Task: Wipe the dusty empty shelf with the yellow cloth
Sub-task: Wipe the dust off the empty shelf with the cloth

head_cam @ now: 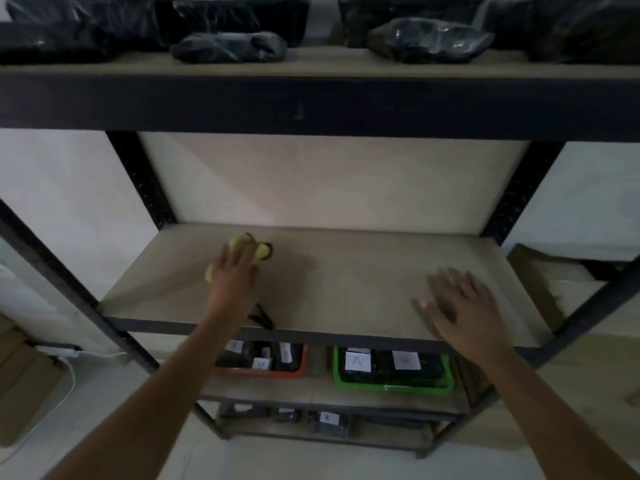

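Observation:
The empty wooden shelf [346, 278] spans the middle of a black metal rack. My left hand [232, 271] presses the yellow cloth [239, 242] flat on the shelf's left-middle part; the cloth shows at my fingertips and beside my palm, the rest is hidden under the hand. My right hand [460, 306] hovers with fingers spread over the shelf's right front area, holding nothing. It is blurred.
Black plastic-wrapped bundles [228, 46] fill the shelf above. Below are an orange bin [298, 368] and a green bin [446, 386] with labelled items. Black uprights [145, 181] frame the sides. A small dark object [261, 318] lies at the shelf's front edge. Cardboard boxes [568, 292] stand at right.

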